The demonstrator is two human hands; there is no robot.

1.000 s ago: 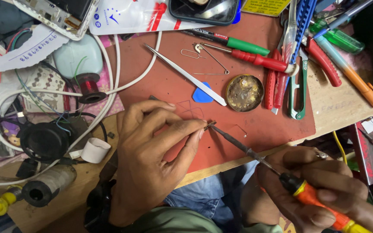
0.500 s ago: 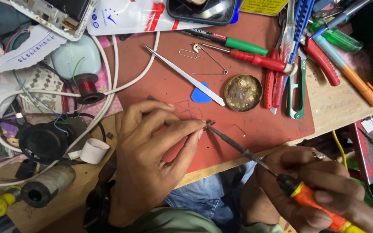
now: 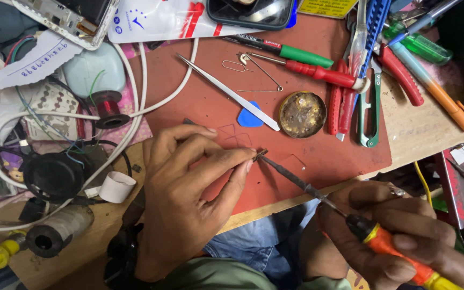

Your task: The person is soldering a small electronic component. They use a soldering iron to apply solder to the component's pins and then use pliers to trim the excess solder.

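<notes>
Left hand (image 3: 189, 198) pinching tiny metal part (image 3: 259, 156), right hand (image 3: 398, 241) holding orange-handled soldering iron (image 3: 350, 220)

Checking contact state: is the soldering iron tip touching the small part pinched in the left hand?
Touching. The head view shows the soldering iron tip meeting the small part pinched by the left hand, no gap visible; the right hand holds the handle.

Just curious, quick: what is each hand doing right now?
Left hand: fingers pinched shut on a tiny part over the red mat.
Right hand: closed around the soldering iron.
</notes>
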